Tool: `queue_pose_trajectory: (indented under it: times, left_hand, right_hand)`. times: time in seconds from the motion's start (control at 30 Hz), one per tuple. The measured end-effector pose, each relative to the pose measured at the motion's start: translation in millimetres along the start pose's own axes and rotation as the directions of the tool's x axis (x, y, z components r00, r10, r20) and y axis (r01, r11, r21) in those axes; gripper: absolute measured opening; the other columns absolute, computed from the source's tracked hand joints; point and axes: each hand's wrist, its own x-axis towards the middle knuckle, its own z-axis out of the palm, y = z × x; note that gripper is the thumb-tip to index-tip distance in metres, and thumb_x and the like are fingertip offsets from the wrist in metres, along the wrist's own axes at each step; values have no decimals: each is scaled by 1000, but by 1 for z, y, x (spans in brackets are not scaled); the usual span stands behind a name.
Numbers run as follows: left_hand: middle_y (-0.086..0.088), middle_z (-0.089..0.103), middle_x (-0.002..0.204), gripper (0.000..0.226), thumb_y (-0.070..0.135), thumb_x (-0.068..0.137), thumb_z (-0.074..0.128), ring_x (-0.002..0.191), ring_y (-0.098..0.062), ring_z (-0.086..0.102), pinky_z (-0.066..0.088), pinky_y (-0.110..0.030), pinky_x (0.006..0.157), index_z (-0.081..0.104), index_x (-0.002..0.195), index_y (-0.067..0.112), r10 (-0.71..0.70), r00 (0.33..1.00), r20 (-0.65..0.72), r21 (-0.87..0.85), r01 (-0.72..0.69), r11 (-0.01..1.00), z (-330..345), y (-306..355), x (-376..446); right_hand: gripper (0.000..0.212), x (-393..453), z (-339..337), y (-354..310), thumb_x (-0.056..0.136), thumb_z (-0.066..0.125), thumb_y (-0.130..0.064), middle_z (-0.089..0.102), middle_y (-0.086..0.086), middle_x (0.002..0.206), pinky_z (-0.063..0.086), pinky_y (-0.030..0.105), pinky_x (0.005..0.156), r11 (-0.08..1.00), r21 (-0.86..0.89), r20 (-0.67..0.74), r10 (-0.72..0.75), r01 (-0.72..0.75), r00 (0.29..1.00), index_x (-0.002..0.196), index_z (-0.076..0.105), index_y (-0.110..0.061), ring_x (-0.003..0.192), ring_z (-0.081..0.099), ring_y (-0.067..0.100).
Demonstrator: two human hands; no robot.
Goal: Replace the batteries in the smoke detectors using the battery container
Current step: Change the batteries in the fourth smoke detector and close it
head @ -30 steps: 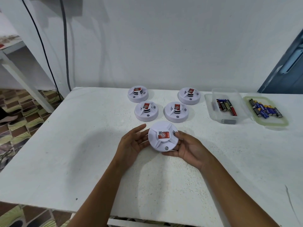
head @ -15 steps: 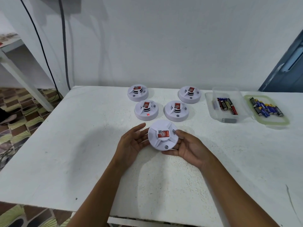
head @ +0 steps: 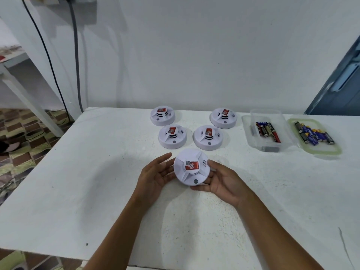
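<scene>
- Left hand (head: 155,175): palm turned inward, fingers straight and relaxed, fingertips just touching the left rim of the nearest smoke detector (head: 191,167); it grips nothing.
- Right hand (head: 222,181): cups the right and lower edge of the same smoke detector, thumb along its near rim and fingers curled under its right side.
- Nearest smoke detector: a white disc with a red label, face up between the two hands, at or just above the tabletop (head: 97,172); which of the two cannot be told.
- Four other smoke detectors (head: 207,137): grouped on the tabletop beyond the hands, apart from them, each with a red label on top.
- Battery container (head: 266,131): a clear tub beyond and to the right of the right hand, holding several batteries.
- Lid (head: 315,136): green-rimmed, just right of the container, with more batteries lying on it.
</scene>
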Motion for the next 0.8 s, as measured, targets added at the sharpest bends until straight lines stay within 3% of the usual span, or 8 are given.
queue_pose_trajectory:
  times: [0.13,0.2,0.37,0.43,0.5,0.57,0.63,0.8]
  left_hand:
    - [-17,68,116,42,15,78,64,106,-35,65,56,-41,85,61,118,4,57,998,0,148,-56,987,3,-2,-3]
    - [-11,69,116,45,19,76,69,105,-31,66,55,-44,89,64,120,9,103,993,49,346,-114,931,7,-1,-5]
    - [15,50,140,72,53,65,76,124,-2,50,49,-22,94,44,130,48,216,961,171,832,-259,490,23,5,-7]
    - [15,30,153,82,66,65,70,138,0,29,35,-22,106,31,136,53,255,913,318,903,-374,211,33,12,0]
    - [10,23,157,90,69,66,67,143,-6,19,28,-25,112,27,143,46,270,873,405,896,-439,75,49,23,11]
    - [1,33,154,91,65,66,70,140,-15,29,33,-30,111,37,144,32,289,853,435,890,-456,5,64,41,26]
    - [0,50,139,83,57,64,75,126,-17,45,40,-21,102,50,135,22,316,828,463,878,-476,-38,76,63,44]
    - [14,59,118,72,47,58,79,106,-5,54,46,-20,89,57,123,26,247,865,436,897,-441,-38,96,104,104]
  right_hand:
    - [47,-1,1,1,90,51,-23,61,27,124,52,57,88,1000,10,-8,-3,3,1000,131,52,0,107,63,40]
    - [46,-1,1,1,90,51,-23,61,27,123,52,56,88,1000,9,-10,-9,9,1000,131,52,-1,109,62,41]
    - [43,-2,6,-5,94,48,-21,61,29,122,53,54,87,1000,18,-2,-19,19,1000,131,52,0,110,61,44]
    - [41,-1,16,-15,95,47,-22,61,27,123,55,49,82,998,31,20,-50,50,999,130,54,-2,110,61,42]
    - [39,2,27,-30,95,48,-21,62,26,122,57,45,78,995,43,38,-89,87,995,130,55,-4,109,63,40]
    - [39,7,36,-47,94,50,-19,63,25,121,57,44,78,992,66,38,-111,109,993,129,55,-3,109,63,39]
    - [36,14,42,-65,94,51,-19,65,25,118,56,46,83,992,31,32,-124,123,992,125,58,-1,108,64,38]
    - [23,37,45,-116,96,51,-16,72,18,100,55,43,82,925,-315,-91,-252,212,963,109,64,-2,87,69,30]
